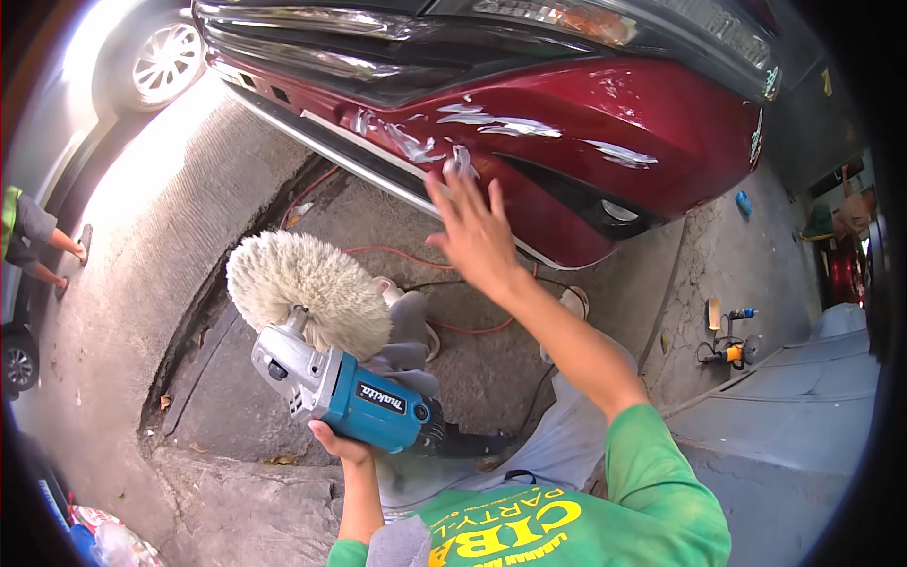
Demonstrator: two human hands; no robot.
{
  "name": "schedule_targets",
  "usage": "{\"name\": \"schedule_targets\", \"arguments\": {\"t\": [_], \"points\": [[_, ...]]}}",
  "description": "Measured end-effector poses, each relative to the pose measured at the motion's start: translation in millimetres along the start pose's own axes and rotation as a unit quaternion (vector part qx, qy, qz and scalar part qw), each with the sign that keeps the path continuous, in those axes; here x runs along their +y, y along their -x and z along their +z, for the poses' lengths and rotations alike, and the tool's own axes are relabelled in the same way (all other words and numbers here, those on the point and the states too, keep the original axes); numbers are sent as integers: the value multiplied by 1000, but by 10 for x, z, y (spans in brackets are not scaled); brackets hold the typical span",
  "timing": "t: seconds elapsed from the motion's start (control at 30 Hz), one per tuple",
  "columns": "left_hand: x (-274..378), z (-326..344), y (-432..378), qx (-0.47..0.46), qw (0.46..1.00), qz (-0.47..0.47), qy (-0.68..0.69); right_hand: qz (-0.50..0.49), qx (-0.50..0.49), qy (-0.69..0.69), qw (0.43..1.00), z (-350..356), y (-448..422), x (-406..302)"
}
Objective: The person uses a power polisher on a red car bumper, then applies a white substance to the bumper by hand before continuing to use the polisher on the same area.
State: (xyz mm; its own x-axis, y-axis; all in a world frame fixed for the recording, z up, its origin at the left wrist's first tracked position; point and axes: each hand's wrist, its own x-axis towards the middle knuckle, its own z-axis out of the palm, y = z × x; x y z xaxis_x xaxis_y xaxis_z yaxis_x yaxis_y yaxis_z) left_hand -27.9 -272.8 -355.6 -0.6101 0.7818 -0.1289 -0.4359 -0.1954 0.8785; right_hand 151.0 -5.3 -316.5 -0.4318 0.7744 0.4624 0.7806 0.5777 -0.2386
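My left hand (345,445) supports a teal and silver Makita polisher (379,405) from below. Its shaggy, cream wool pad (305,287) faces up and away from me. Out in front, my right hand (476,237) is spread and holds nothing. Its fingertips are at the dark red front bumper (638,106) of a car, by a white smear of paste (462,161); whether they touch it I cannot tell. More white streaks (517,126) lie across the bumper, above a black recess with a fog lamp (618,210).
A red cord (482,330) runs over the concrete floor around my feet. An orange power tool (735,353) lies at the right, with a blue object (742,203) farther off. One person (35,234) stands at far left; another (847,212) is at far right. Plastic bags (113,542) sit lower left.
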Motion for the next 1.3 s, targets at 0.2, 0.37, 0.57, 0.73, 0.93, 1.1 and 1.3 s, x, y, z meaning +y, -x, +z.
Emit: {"name": "schedule_targets", "arguments": {"t": [0.2,0.37,0.57,0.73,0.93,1.1,1.3], "points": [[13,-178,-47,-15,999,30,-19,8,172,-153,973,-502,69,-148],[21,-234,-44,-78,995,-9,-56,46,229,0,972,-209,-170,-74],[-127,-364,-10,-83,995,-7,-59,-53,113,-39,991,-115,-361,-231],[-134,-301,12,-85,996,-11,-41,64,177,-569,801,-377,34,-595],[75,-162,-99,-45,999,2,-6,133,391,-782,467,-894,575,-29],[422,82,-129,-106,993,-17,40,185,525,-450,699,-1209,533,507],[444,85,-132,-57,995,10,82,60,455,-418,784,-1254,373,381]]}}
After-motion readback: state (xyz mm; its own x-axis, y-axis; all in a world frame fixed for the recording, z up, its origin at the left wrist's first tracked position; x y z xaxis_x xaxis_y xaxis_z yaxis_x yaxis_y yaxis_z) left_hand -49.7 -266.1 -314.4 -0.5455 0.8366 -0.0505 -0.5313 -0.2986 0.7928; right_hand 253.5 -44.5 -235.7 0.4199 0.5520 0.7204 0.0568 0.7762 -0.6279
